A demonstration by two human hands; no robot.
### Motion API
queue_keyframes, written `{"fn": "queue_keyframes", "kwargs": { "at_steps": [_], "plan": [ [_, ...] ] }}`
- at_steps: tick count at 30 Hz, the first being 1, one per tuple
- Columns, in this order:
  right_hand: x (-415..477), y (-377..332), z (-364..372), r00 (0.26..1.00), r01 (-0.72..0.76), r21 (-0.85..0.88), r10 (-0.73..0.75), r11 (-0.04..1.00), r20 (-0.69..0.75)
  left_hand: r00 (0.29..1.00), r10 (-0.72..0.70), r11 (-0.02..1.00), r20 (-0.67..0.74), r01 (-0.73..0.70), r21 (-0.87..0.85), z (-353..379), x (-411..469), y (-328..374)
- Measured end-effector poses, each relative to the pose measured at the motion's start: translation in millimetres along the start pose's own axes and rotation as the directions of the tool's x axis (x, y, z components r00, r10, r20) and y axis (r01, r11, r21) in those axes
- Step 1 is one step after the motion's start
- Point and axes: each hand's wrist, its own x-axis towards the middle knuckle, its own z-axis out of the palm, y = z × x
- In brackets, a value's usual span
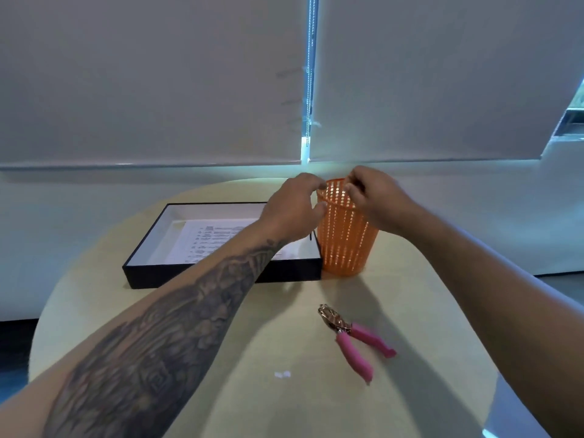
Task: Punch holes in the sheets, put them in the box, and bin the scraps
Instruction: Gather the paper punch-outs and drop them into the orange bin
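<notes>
Orange mesh bin (346,241), one, stands at frame centre, just beside the right end of one black box (221,275) holding printed sheets (215,241), too flat to count. Two hands meet over its rim: left hand (294,207) with curled fingers, right hand (376,197) with bunched fingertips; whether either pinches anything cannot be told. One pink-handled hole punch (354,339) lies lower right of centre, two white scraps (282,374) lower centre.

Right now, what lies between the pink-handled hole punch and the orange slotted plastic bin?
Nothing. Head view: only bare beige tabletop runs from the pink-handled hole punch to the orange slotted plastic bin; white paper scraps lie nearer the camera.
</notes>
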Motion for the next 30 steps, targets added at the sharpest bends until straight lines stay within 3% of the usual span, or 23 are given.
{"fn": "queue_keyframes", "kwargs": {
  "at_steps": [11, 30],
  "plan": [
    [18.2, 22.1, 3.0, 0.966, -0.213, 0.059, 0.201, 0.975, 0.164, 1.0, -0.018, 0.999, 0.019, 0.017, 0.034, 7.6, 8.2, 0.9],
    [17.7, 21.7, -4.2, 0.96, -0.216, 0.104, 0.192, 0.971, 0.204, 0.999, -0.031, 0.999, 0.033, 0.031, 0.009, 12.4, 4.5, -2.3]
  ]
}}
